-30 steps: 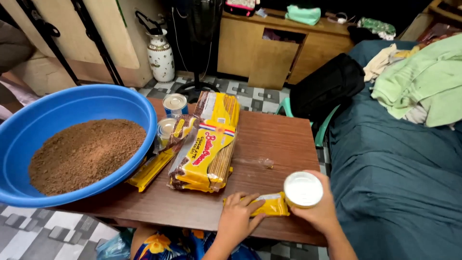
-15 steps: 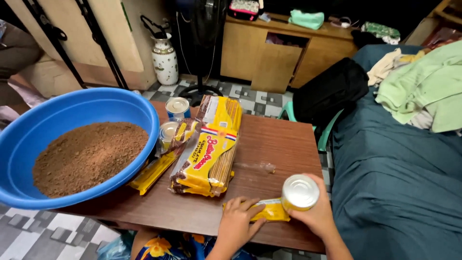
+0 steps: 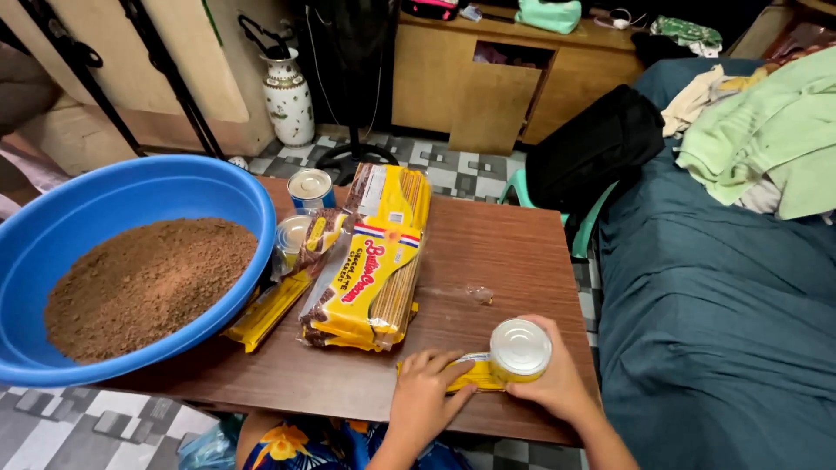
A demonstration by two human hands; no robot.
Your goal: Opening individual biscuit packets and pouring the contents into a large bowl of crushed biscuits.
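Both hands grip: right (image 3: 557, 383) a yellow-labelled tin (image 3: 519, 352), left (image 3: 428, 393) its label

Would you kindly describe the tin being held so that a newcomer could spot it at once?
Start at the brown wooden table and go to its near edge. There both hands, the left hand and the right hand, hold a yellow-labelled tin lying on its side. The other tins stand upright beside the blue basin.
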